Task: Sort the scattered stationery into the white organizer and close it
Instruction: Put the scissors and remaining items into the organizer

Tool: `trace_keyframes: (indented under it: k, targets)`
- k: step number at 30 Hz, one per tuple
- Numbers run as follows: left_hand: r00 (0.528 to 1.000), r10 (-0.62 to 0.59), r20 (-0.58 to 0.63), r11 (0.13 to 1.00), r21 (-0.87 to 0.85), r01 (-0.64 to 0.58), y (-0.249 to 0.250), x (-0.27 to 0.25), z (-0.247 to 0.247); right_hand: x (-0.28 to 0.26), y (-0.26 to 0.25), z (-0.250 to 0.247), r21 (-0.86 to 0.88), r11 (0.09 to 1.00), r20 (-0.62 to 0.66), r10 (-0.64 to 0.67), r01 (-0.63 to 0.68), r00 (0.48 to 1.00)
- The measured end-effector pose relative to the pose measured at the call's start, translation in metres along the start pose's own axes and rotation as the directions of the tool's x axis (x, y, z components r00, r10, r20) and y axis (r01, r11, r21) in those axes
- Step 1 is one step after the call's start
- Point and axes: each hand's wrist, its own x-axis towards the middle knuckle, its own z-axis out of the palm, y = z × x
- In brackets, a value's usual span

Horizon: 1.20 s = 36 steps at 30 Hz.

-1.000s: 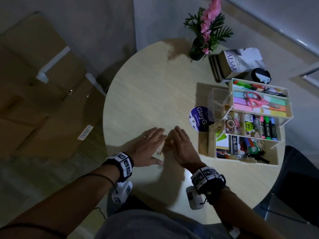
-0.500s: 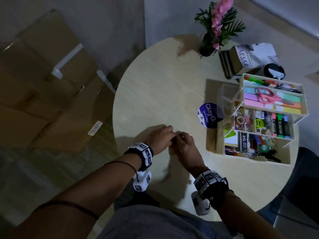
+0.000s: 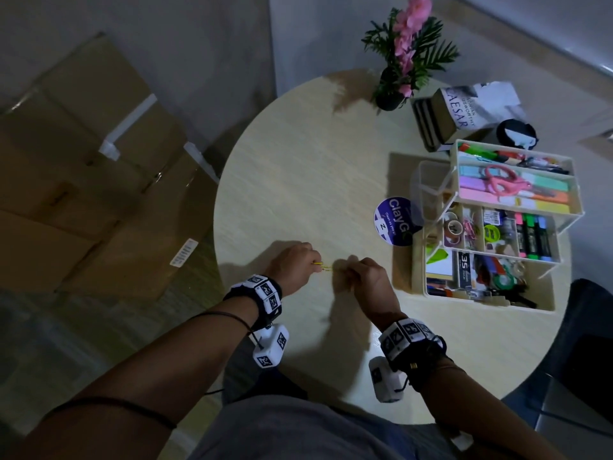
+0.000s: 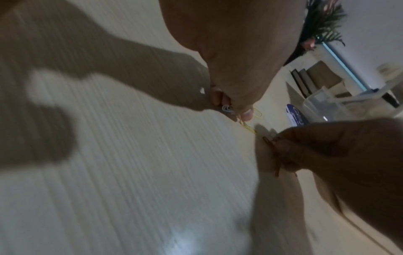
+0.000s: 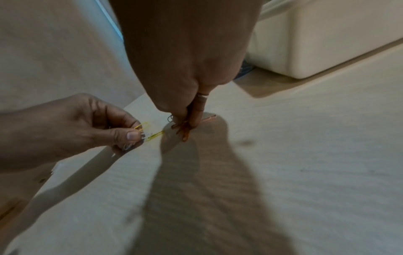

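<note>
Fingers and thumb of the left hand (image 3: 292, 267) pinch yellow and white paper clips (image 5: 146, 131) just above the round table (image 3: 298, 180) near its front edge. The right hand (image 3: 365, 277), close beside, pinches orange paper clips (image 5: 184, 130) (fingertips pointing down). A second ago both palms lay flat on the tabletop. The white organizer (image 3: 497, 303) stands open by the right edge.

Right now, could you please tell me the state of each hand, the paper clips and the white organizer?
Left hand: pinching yellow and white paper clips above the round wooden table.
Right hand: pinching orange paper clips, fingertips at the tabletop.
White tiered plastic organizer: open, trays fanned out and full.
Pink scissors: lying in the top tray.
</note>
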Motion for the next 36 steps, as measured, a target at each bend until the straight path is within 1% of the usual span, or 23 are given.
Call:
trace_keyframes:
  k: [2,5,9,12,15,16,17,18,20,22,25,27,29,31,33,35,36]
  targets:
    - [1.0,0.004,-0.018,0.999,-0.051,-0.005,0.001,0.0,-0.004,-0.002,0.0,-0.007,0.021,1.0,-0.052,0.019,-0.017,0.998]
    - [0.996,0.014,-0.09,0.99,-0.141,-0.027,0.007,0.001,-0.008,-0.007,-0.003,-0.022,0.074,0.996,-0.124,0.053,-0.044,0.991]
    - [0.982,0.019,-0.187,0.959,-0.274,-0.071,0.031,0.007,-0.016,-0.017,-0.008,-0.062,0.171,0.984,-0.217,0.082,-0.045,0.973]
    - [0.976,0.019,-0.216,0.936,-0.34,-0.094,0.058,0.016,-0.021,-0.018,0.007,-0.109,0.206,0.97,-0.333,0.192,-0.127,0.923]
    - [0.979,0.02,-0.203,0.916,-0.39,-0.1,0.091,0.027,-0.023,-0.014,0.04,-0.155,0.188,0.953,-0.459,0.301,-0.24,0.836]
    - [0.978,0.036,-0.205,0.913,-0.391,-0.116,0.104,0.031,-0.024,-0.012,0.05,-0.168,0.192,0.944,-0.48,0.329,-0.268,0.814]
    - [0.977,0.05,-0.209,0.913,-0.388,-0.13,0.117,0.034,-0.024,-0.011,0.059,-0.177,0.187,0.939,-0.48,0.342,-0.287,0.808]
    - [0.975,0.059,-0.213,0.912,-0.387,-0.139,0.132,0.038,-0.024,-0.009,0.067,-0.183,0.167,0.935,-0.461,0.355,-0.313,0.814]
    - [0.974,0.061,-0.218,0.909,-0.391,-0.145,0.159,0.046,-0.024,-0.005,0.078,-0.189,0.136,0.93,-0.389,0.367,-0.341,0.845]
    - [0.973,0.06,-0.222,0.914,-0.38,-0.143,0.187,0.054,-0.022,-0.004,0.084,-0.191,0.114,0.94,-0.342,0.342,-0.322,0.875]
    - [0.975,0.052,-0.216,0.922,-0.365,-0.13,0.229,0.071,-0.019,-0.013,0.084,-0.198,0.133,0.958,-0.344,0.287,-0.256,0.894]
    - [0.976,0.004,-0.217,0.931,-0.357,-0.083,0.254,0.087,-0.012,-0.025,0.087,-0.204,0.17,0.963,-0.37,0.261,-0.212,0.891]
    - [0.974,-0.048,-0.22,0.94,-0.34,-0.03,0.274,0.105,-0.003,-0.039,0.098,-0.207,0.163,0.966,-0.381,0.248,-0.2,0.89]
    - [0.97,-0.079,-0.231,0.966,-0.258,0.017,0.293,0.118,0.006,-0.051,0.114,-0.208,0.169,0.966,-0.372,0.248,-0.197,0.894]
    - [0.965,-0.104,-0.242,0.987,-0.144,0.07,0.308,0.127,0.016,-0.062,0.129,-0.21,0.168,0.971,-0.363,0.219,-0.168,0.905]
    - [0.954,-0.138,-0.265,0.99,-0.064,0.126,0.318,0.132,0.024,-0.07,0.139,-0.211,0.184,0.972,-0.343,0.204,-0.147,0.917]
    - [0.947,-0.158,-0.28,0.987,-0.05,0.15,0.32,0.133,0.027,-0.073,0.142,-0.213,0.198,0.969,-0.336,0.206,-0.145,0.919]
